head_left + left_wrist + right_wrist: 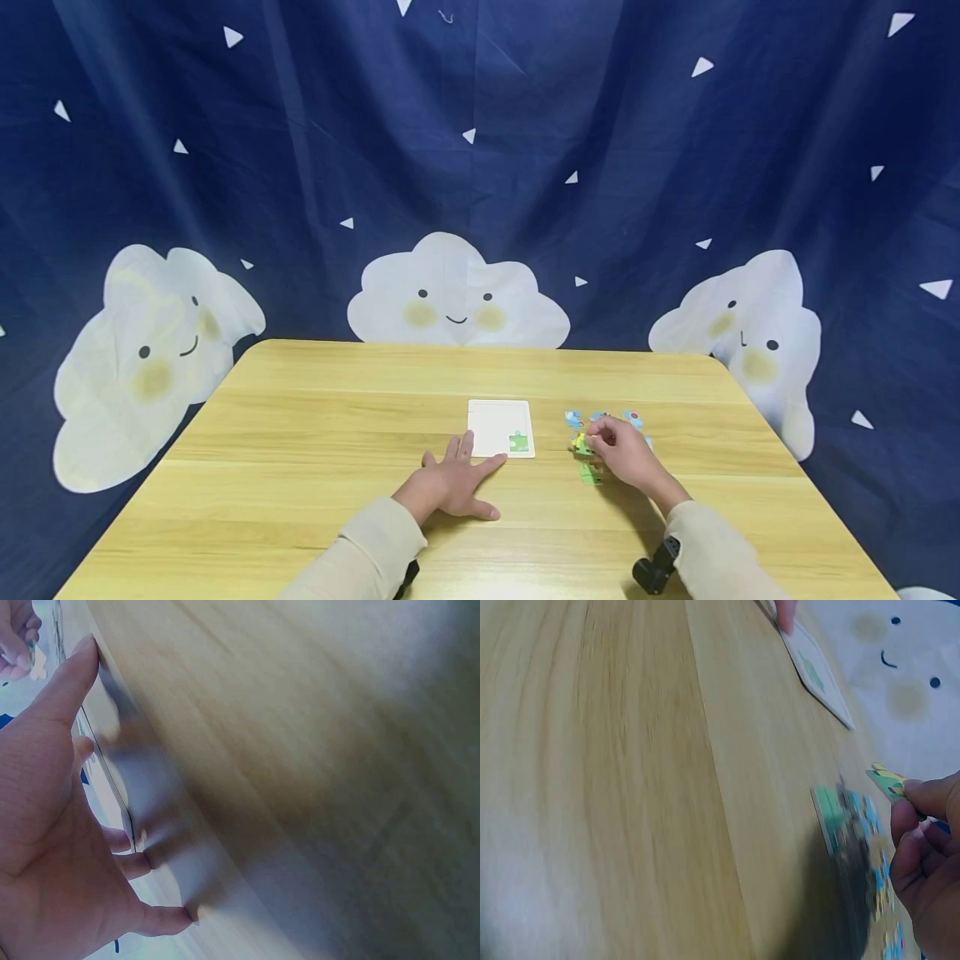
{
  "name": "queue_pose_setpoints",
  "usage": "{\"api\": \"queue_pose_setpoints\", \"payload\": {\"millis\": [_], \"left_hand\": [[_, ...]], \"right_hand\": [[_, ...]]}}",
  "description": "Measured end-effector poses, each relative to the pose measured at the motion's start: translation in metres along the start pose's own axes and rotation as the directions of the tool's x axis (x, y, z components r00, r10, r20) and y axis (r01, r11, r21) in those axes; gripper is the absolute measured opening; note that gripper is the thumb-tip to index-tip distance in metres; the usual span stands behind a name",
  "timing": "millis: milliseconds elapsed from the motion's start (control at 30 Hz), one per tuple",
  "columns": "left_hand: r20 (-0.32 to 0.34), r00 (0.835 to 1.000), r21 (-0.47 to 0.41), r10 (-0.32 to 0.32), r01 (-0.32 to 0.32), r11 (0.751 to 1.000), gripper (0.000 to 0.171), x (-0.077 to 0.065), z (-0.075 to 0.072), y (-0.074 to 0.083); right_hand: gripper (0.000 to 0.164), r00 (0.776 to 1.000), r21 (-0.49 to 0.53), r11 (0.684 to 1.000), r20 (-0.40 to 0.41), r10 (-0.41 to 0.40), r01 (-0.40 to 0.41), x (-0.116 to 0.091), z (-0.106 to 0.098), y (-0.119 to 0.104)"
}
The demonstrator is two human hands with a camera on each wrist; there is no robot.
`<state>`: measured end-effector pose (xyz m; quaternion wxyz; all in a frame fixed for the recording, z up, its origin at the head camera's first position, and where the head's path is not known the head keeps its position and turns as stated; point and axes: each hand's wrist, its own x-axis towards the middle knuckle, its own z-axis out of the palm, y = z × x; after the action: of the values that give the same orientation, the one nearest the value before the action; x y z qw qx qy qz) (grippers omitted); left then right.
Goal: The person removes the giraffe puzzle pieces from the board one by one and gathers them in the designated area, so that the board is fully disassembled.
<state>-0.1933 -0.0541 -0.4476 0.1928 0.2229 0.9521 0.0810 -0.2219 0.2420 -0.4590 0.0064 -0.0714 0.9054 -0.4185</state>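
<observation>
A white square puzzle tray lies on the table, with one green puzzle piece in its near right corner. My left hand spreads its fingers at the tray's near left edge, some fingertips touching it. Right of the tray, my right hand pinches a yellow and green puzzle piece between thumb and fingers. In the right wrist view that puzzle piece is tilted and raised off the table. Below the hand lies another green puzzle piece. The right hand hides part of the group of pieces.
Several loose blue puzzle pieces lie around and beyond the right hand. The wooden table ends at a dark blue curtain with clouds on it. A small black camera is on the right wrist.
</observation>
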Motion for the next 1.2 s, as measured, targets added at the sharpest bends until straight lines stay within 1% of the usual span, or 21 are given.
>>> {"api": "queue_pose_setpoints", "payload": {"millis": [100,233,467,633,833,1200], "left_hand": [[-0.001,1.000,0.000,0.000,0.000,1.000,0.081,0.000,0.000,0.000],[0.001,1.000,-0.005,0.000,0.000,1.000,0.081,0.001,0.000,0.000],[0.004,1.000,0.004,-0.007,0.007,1.000,0.081,0.001,0.000,0.000],[0.005,1.000,0.004,-0.009,0.009,1.000,0.081,0.001,0.001,0.000],[0.007,1.000,-0.001,-0.008,0.008,1.000,0.081,0.002,0.001,-0.001],[0.005,1.000,-0.005,-0.008,0.008,1.000,0.081,0.002,0.001,-0.001]], "right_hand": [[0.004,0.999,0.030,0.999,-0.002,0.036,-0.036,-0.004,-0.007,0.007],[0.004,0.998,0.047,0.997,0.000,0.062,-0.062,-0.009,-0.016,0.016],[0.007,0.997,0.048,0.997,0.038,0.063,-0.065,-0.022,-0.026,0.027],[0.006,0.996,0.010,0.997,0.047,0.074,-0.074,-0.027,-0.029,0.032],[0.005,0.990,-0.041,0.991,0.050,0.129,-0.127,-0.029,-0.029,0.033],[0.008,0.987,-0.090,0.983,-0.007,0.158,-0.158,-0.030,-0.026,0.033]]}}
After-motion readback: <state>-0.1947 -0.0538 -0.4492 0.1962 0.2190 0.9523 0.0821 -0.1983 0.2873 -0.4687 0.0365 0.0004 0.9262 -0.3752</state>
